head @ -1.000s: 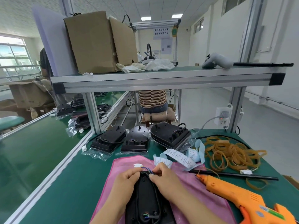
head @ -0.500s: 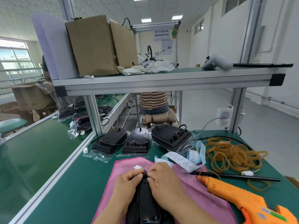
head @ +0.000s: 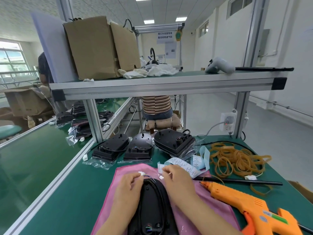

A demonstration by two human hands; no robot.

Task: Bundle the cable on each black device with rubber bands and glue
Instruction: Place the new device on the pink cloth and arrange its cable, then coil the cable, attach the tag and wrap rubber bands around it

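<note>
Head view: we look down at two bare hands working a black device (head: 153,206) on a pink cloth (head: 203,212).

The left hand (head: 127,188) pinches a small white connector (head: 141,173) at the device's far end; the right hand (head: 179,181) has its fingers curled beside a second white connector (head: 161,177), and we cannot tell whether they grip it. A thin black cable (head: 158,192) loops over the glossy, rounded shell. On the green counter (head: 71,192), an orange glue gun (head: 250,206) lies to the right, beyond it a tangle of tan rubber bands (head: 237,160). Paper label strips (head: 184,164) and three more black devices (head: 140,148) in clear bags sit farther back.
</note>
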